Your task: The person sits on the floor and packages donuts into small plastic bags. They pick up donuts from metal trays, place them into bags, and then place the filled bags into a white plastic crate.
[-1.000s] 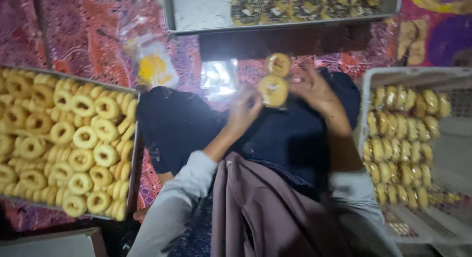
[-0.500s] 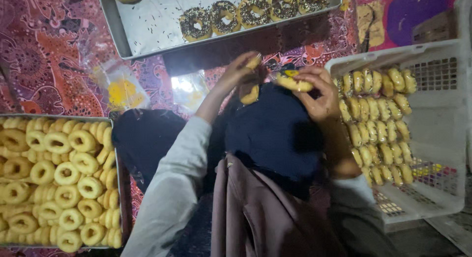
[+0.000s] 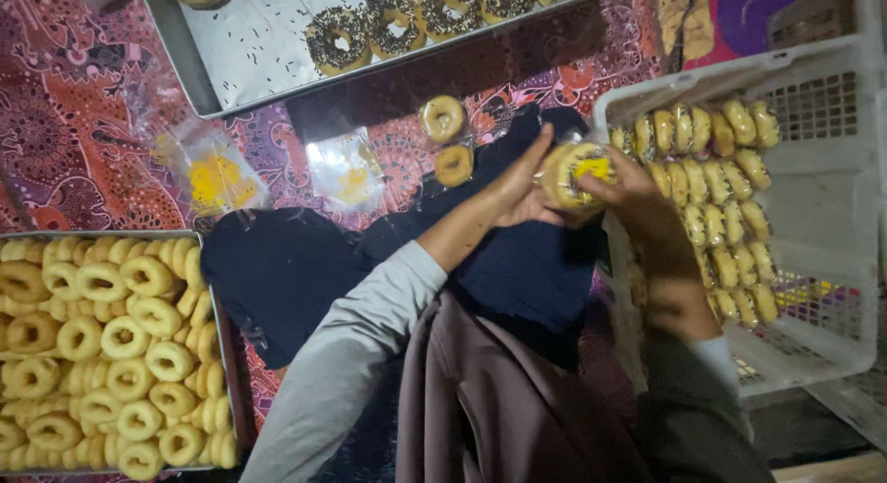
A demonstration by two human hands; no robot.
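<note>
Both hands meet on one plastic-wrapped ring donut (image 3: 575,174) with a yellow patch, held just left of the white plastic crate (image 3: 832,197). My left hand (image 3: 517,195) grips its left side. My right hand (image 3: 639,204) closes on its right side, over the crate's near-left corner. Inside the crate, wrapped donuts (image 3: 711,160) stand on edge in rows. Two more wrapped donuts (image 3: 443,119) lie on the patterned cloth a little left of my hands.
A metal tray of several plain ring donuts (image 3: 102,344) sits at the left. At the top, a steel tray (image 3: 268,49) holds chocolate sprinkled donuts (image 3: 393,21). Flat clear bags with yellow patches (image 3: 217,180) lie on the red patterned cloth. Dark fabric (image 3: 286,271) covers my lap.
Both hands have carried the wrapped donut to the right, up to the crate's left edge. Two wrapped donuts now lie on the cloth to the left.
</note>
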